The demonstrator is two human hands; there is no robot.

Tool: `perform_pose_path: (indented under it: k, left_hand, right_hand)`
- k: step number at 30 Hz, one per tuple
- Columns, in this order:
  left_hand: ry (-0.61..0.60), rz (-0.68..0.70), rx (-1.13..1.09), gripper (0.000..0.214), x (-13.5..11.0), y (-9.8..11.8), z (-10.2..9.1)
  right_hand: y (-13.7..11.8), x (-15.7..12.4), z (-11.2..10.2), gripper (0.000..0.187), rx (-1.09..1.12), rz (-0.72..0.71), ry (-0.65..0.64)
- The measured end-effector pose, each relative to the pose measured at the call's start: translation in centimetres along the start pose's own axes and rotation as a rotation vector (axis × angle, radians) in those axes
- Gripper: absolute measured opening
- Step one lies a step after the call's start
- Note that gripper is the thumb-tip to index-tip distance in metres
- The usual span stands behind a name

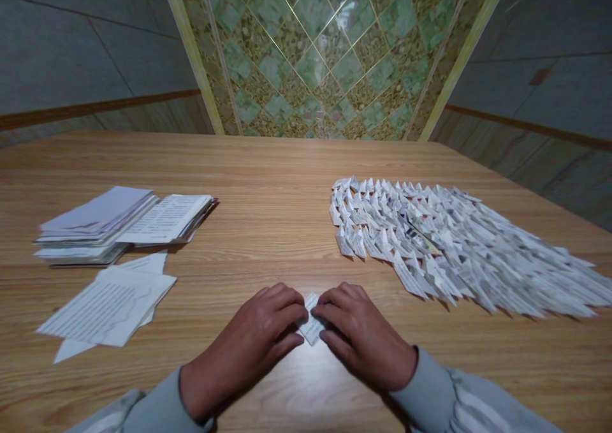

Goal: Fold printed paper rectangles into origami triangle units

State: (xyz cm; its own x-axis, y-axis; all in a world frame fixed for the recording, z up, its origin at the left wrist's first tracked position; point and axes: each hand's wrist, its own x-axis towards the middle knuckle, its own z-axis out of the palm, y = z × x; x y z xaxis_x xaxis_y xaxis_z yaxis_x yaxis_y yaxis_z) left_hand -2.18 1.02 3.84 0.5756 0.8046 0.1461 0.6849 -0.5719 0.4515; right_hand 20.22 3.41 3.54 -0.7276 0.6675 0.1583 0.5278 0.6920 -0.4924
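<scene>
The left hand point(270, 323) and right hand point(354, 324) pinch the folded printed paper point(312, 333) from opposite sides, fingers point(289, 316) closed on it; aligned edges should crease crisply.

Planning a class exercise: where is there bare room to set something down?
Bare table lies between the paper stacks and the folded-paper rows, and beyond both toward the tiled wall. Crowded: beneath those rows, around the stacks and loose sheets, and where left hand and right hand hold small paper.
</scene>
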Motion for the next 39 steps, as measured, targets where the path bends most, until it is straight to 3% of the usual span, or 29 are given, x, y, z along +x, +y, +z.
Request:
perform_pose_path:
  k: [10, 17, 24, 33, 39]
  left_hand:
    - [-0.018, 0.022, 0.129, 0.023, -0.2, -0.2, 0.8]
    - [0.130, -0.099, 0.022, 0.019, 0.0, 0.4, 1.3]
    - [0.093, -0.103, 0.056, 0.009, 0.1, 0.3, 1.1]
    - [0.100, -0.209, -0.053, 0.015, 0.1, -0.4, 0.8]
    - [0.110, -0.227, -0.010, 0.017, 0.0, -0.3, 0.6]
  right_hand:
    - [0.7, 0.1, 0.1, 0.024, 0.032, -0.016, 0.017]
    - [1.1, 0.5, 0.3, 0.000, 0.012, 0.086, 0.059]
    - [1.0, 0.3, 0.2, 0.008, -0.035, 0.146, 0.060]
    - [0.8, 0.5, -0.4, 0.013, -0.004, 0.235, 0.062]
    - [0.5, 0.5, -0.3, 0.013, -0.040, 0.256, 0.082]
